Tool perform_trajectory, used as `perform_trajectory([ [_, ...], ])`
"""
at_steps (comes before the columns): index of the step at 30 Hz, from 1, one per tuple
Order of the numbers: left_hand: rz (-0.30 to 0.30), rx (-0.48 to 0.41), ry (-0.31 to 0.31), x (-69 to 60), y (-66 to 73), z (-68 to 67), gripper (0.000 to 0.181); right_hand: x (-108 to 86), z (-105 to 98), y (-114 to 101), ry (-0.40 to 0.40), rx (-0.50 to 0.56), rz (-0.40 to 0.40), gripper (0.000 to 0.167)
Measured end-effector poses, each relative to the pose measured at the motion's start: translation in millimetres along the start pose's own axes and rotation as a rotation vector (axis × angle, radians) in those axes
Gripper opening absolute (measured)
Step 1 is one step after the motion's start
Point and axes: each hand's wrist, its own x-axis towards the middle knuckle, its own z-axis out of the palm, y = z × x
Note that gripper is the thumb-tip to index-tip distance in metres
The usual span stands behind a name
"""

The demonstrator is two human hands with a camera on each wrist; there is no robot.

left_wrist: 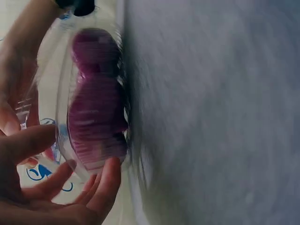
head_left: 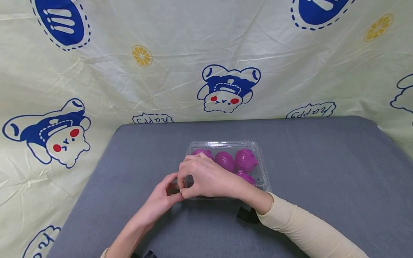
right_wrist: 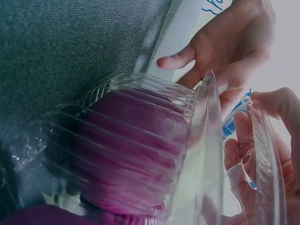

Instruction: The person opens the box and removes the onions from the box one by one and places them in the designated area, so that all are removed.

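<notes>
A clear plastic box [head_left: 265,175] holds several rounded, ribbed purple objects [head_left: 246,160], seen through its side in the left wrist view [left_wrist: 96,112] and the right wrist view [right_wrist: 136,145]. Its clear lid [right_wrist: 268,173] stands apart from the box rim on the near side. My right hand [head_left: 208,177] reaches over the box's left part and pinches the lid edge between thumb and fingers. My left hand [head_left: 161,197] grips the near left corner, its fingers against the side wall. My right hand covers part of the contents in the head view.
The box rests on a grey cloth-covered table [head_left: 316,172]. Behind it hangs a pale sheet [head_left: 180,82] with blue printed figures. A small black object [head_left: 247,215] shows beside my right wrist, right of the box's near edge.
</notes>
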Motion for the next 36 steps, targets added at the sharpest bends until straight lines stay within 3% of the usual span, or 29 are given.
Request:
perform_trajectory([
  [5,0.16,0.363,0.024,-3.0,-2.2,0.9,0.05,0.8,0.4,-0.7,0.006,-0.029,-0.01,0.016],
  [7,0.168,0.474,0.033,-4.3,-2.2,1.4,0.055,0.6,0.9,-1.3,0.007,-0.044,-0.012,0.017],
  [10,0.139,0.572,0.055,-6.3,-0.9,2.3,0.055,-0.2,2.7,-2.6,0.01,-0.101,-0.027,0.012],
  [12,0.114,0.589,0.068,-7.1,-0.4,3.4,0.055,-1.8,4.2,-3.7,0.012,-0.171,-0.042,0.007],
  [17,0.073,0.582,0.072,-6.3,1.2,5.3,0.056,-9.9,5.1,-5.3,0.028,-0.3,-0.054,0.037],
  [21,0.06,0.57,0.052,-4.9,2.0,4.9,0.054,-20.6,2.3,-5.3,0.044,-0.302,-0.037,0.053],
  [26,0.087,0.554,0.024,-4.5,2.5,4.6,0.051,-36.1,-2.0,-4.1,0.073,-0.317,-0.028,0.066],
  [31,0.093,0.536,0.015,-5.0,2.5,4.7,0.059,-54.1,-4.3,-0.3,0.11,-0.363,-0.036,0.07],
  [36,0.078,0.507,0.024,-3.8,3.5,7.1,0.059,-71.5,-6.2,7.0,0.115,-0.388,0.006,0.07],
])
